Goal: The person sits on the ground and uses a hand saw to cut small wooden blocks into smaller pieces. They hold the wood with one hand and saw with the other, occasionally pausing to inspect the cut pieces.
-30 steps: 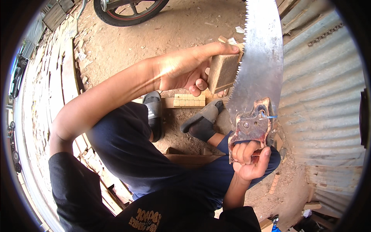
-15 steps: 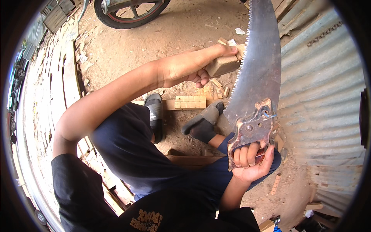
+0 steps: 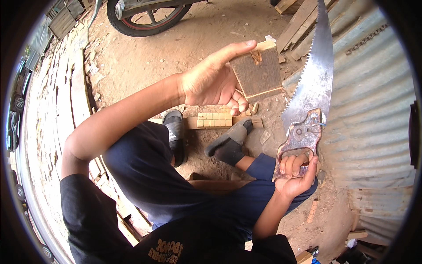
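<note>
My left hand (image 3: 215, 81) reaches forward and grips a squarish block of wood (image 3: 258, 71) by its left side, thumb along the top edge. The block's broad brown face, with a rough knot-like mark, is turned toward me. To the right, my right hand (image 3: 295, 174) is wrapped round the worn handle of a handsaw (image 3: 313, 70). The saw's blade points up and away, teeth on its left, apart from the block. Between my feet, a row of small cut wooden blocks (image 3: 214, 119) rests on a wooden plank (image 3: 191, 122).
A motorbike wheel (image 3: 149, 20) stands at the far side. Corrugated metal sheeting (image 3: 365, 119) runs along the right, with loose boards (image 3: 301, 28) leaning near its far end. Wood offcuts (image 3: 255, 108) lie on the dirt ahead of my right foot. Planks (image 3: 78, 83) line the left.
The saw has moved right, away from the wooden block, and slightly down. My left hand has tilted the block so its broad face shows.
</note>
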The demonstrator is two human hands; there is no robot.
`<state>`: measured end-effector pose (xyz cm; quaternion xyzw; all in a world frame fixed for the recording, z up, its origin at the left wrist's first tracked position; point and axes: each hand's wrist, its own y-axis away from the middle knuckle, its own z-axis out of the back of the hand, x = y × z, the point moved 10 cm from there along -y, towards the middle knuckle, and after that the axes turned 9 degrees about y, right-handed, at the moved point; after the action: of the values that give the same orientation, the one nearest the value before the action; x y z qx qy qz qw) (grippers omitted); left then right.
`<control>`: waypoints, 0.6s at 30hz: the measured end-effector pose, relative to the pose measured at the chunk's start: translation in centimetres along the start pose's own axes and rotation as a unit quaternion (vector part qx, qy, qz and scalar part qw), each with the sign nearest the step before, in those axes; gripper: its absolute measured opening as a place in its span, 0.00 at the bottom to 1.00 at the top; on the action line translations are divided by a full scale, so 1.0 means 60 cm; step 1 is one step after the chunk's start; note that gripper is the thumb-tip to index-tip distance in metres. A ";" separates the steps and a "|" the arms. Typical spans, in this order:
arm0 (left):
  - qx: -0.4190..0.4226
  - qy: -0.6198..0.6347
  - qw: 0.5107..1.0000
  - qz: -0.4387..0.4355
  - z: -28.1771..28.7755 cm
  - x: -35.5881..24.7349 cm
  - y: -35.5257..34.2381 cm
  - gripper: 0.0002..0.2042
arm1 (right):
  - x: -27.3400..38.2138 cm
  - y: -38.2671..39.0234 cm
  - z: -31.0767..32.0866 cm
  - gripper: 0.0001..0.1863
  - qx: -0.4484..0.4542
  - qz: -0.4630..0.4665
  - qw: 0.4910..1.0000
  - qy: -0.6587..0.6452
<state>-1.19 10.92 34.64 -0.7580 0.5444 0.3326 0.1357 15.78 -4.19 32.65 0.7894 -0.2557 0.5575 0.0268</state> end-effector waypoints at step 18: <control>-0.073 -0.044 0.995 -0.043 0.027 -0.016 0.004 0.23 | -0.214 0.037 0.124 0.24 -0.186 -0.244 0.950 0.063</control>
<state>-2.15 12.44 34.10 -0.7732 0.4791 0.3982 0.1186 18.07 -3.79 17.85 0.7722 -0.1517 0.5247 0.3245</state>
